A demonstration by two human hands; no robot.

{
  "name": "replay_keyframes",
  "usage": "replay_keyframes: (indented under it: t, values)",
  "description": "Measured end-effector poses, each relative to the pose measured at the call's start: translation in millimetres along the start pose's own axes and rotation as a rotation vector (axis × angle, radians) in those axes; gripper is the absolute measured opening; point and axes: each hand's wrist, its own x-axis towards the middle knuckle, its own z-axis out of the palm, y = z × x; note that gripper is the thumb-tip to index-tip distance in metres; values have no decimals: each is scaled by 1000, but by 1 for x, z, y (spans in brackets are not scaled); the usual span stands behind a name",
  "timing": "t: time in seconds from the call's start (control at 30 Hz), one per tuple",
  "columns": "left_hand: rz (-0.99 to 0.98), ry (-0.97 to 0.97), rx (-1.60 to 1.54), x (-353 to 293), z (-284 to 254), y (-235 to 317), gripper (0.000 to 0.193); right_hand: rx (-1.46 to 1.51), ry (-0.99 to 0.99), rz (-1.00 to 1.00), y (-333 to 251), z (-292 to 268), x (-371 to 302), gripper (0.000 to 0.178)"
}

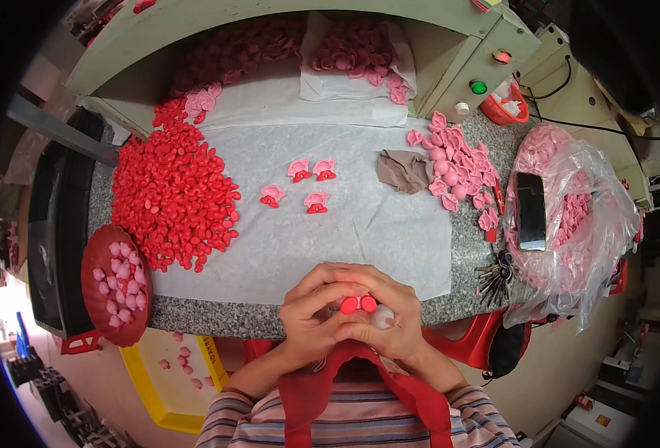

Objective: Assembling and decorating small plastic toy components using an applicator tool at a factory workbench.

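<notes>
Both my hands are brought together at the front edge of the worktop. Between their fingertips is a small plastic figure part (359,305) with two red oval feet facing up. My left hand (309,312) closes round it from one side. My right hand (395,302) closes round it from the other, with a whitish rounded item (382,318) in its palm whose kind I cannot make out. Beyond them, several pink shell pieces with red feet (316,201) stand on the white sheet (270,261).
A heap of red oval pieces (173,194) lies left, beside a red dish (95,299) of pink balls. Pink parts (457,164), a brown cloth (404,171), keys (497,278) and a phone (531,211) on a plastic bag (580,261) are right. A yellow tray (169,418) sits below.
</notes>
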Motion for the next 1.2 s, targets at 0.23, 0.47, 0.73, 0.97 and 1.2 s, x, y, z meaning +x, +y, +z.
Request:
replay_keyframes:
  t: [0.23,0.47,0.73,0.97,1.2]
  values:
    - [-306,-14,-175,5,-1,9,39,128,-32,252,2,-6,1,85]
    - [-266,-63,-257,3,-7,10,42,115,-108,173,-2,-7,4,100]
    - [-98,-54,-29,-3,-7,4,35,-24,-108,-85,4,-6,3,74]
    - [4,0,63,-6,-2,4,33,-41,-80,-135,3,-4,3,62]
    - [28,10,59,-7,-2,3,32,-52,-54,-154,4,-2,1,58]
